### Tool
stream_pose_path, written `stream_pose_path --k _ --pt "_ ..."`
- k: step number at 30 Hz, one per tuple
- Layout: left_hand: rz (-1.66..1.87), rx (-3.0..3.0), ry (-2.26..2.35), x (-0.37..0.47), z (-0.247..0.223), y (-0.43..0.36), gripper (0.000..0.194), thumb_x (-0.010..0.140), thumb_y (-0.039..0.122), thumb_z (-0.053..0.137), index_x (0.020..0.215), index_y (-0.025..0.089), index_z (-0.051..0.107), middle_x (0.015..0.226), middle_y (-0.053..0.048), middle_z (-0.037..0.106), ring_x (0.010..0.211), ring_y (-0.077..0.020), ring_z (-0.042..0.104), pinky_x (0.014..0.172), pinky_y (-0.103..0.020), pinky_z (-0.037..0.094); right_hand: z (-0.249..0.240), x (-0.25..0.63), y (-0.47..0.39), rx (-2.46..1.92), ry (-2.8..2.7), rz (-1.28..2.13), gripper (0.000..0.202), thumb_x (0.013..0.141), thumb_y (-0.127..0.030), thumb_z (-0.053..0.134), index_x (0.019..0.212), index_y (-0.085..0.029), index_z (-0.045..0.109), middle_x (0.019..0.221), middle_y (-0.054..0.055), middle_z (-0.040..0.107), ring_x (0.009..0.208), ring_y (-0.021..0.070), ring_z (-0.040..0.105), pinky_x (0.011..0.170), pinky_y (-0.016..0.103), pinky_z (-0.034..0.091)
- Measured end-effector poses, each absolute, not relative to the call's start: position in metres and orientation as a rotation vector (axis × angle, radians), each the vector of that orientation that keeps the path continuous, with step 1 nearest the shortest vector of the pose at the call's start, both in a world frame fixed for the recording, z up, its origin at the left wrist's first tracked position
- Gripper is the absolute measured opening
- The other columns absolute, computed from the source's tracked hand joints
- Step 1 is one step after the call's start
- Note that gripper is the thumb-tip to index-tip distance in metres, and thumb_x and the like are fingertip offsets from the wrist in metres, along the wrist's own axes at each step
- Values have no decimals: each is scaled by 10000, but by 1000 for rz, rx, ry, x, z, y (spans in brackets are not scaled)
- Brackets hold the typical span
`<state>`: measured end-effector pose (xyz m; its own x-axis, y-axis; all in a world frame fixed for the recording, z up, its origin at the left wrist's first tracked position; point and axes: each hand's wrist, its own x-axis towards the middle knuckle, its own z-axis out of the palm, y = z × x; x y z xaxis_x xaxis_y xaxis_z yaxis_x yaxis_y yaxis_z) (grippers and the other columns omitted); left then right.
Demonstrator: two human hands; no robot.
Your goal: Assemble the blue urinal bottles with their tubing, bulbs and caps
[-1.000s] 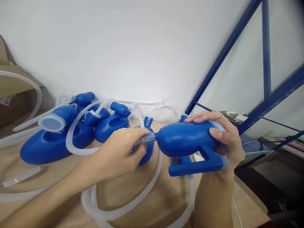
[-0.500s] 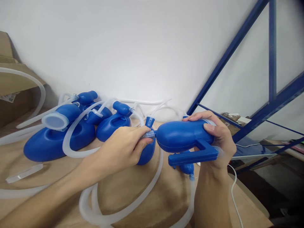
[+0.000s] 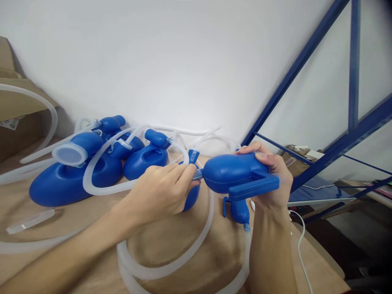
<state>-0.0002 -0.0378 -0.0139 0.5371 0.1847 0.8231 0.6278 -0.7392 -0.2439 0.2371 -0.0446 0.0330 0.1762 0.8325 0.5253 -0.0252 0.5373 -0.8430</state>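
Observation:
My right hand (image 3: 274,175) is wrapped round the wide end of a blue bulb-shaped part (image 3: 234,171) with an angled handle, held above the table. The fingers of my left hand (image 3: 168,185) pinch the end of a clear tube (image 3: 198,174) at the narrow tip of that part. The join is partly hidden by my fingers. Behind my left hand is a blue bottle (image 3: 191,198) with a small blue cap piece (image 3: 193,156). Below the held part lies a smaller blue bulb (image 3: 240,211) with a tube on its end.
Blue bottles (image 3: 73,185) with pale tubes stand at the left and middle back. A cardboard box (image 3: 21,134) is at the far left, a short clear tube (image 3: 30,221) near it. A blue metal frame (image 3: 294,73) rises on the right. Long tubes (image 3: 174,265) loop across the brown table (image 3: 190,241).
The blue part in my right hand has turned, so its handle points more to the right and lies closer to its body. My left fingers have shifted round the tube end.

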Motion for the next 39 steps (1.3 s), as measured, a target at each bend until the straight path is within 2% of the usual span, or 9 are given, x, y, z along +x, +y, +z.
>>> stream_pose_path --k 6,14,19,30,33,35,36,37,39 --pt "-1169 -2353 -746 0 -15 -38 307 1084 236 412 866 152 609 660 -22 615 538 -197 612 441 -354 319 32 231 -49 -757 -1277 627 160 710 -353 638 692 -263 768 761 45 701 810 247 698 698 377 575" --pt "-1185 -2445 -805 2 -14 -42 285 1083 242 417 867 157 583 641 -8 596 502 -181 553 450 -357 327 30 238 -52 -690 -1395 603 143 721 -342 652 756 -300 785 826 54 742 838 274 678 730 428 585" --pt "-1170 -2430 -707 1 -10 -38 272 1113 242 366 982 151 586 718 -21 650 588 -187 628 484 -335 375 32 234 -52 -682 -1338 610 143 707 -351 641 721 -286 767 789 53 732 782 247 659 684 397 566" --pt "-1104 -2330 -680 5 -13 -34 283 1116 245 399 992 127 625 698 -22 637 600 -196 637 470 -345 376 33 238 -50 -757 -1280 688 158 668 -338 662 695 -229 773 765 39 708 774 208 701 680 313 572" --pt "-1173 -2155 -658 5 -8 -39 215 1087 204 503 1201 81 637 984 -110 766 813 -224 726 609 -355 496 32 237 -44 -753 -1208 670 169 678 -363 663 690 -233 770 774 38 713 770 209 689 678 314 573" --pt "-1193 -2052 -617 4 -4 -50 255 1047 153 570 1292 108 628 1257 -170 739 1097 -292 724 821 -424 552 31 240 -36 -740 -1131 658 172 682 -384 667 687 -238 758 776 31 707 736 198 656 635 306 555" --pt "-1211 -2054 -568 3 -3 -56 264 1027 128 590 1288 128 634 1289 -167 730 1163 -310 705 886 -453 547 31 244 -32 -723 -1077 655 167 681 -387 672 689 -238 748 772 21 698 711 186 630 606 294 538" --pt "-1239 -2100 -517 3 -2 -63 243 1015 116 598 1253 144 645 1230 -145 750 1138 -301 711 891 -450 546 30 250 -27 -694 -1011 654 161 679 -389 677 692 -239 733 765 9 682 690 174 604 579 283 518" --pt "-1331 -2280 -514 4 -2 -71 147 1021 137 587 1149 158 657 1006 -76 774 923 -236 736 770 -381 550 27 261 -20 -625 -883 670 156 692 -399 692 687 -243 685 768 -12 658 693 167 583 560 277 505"
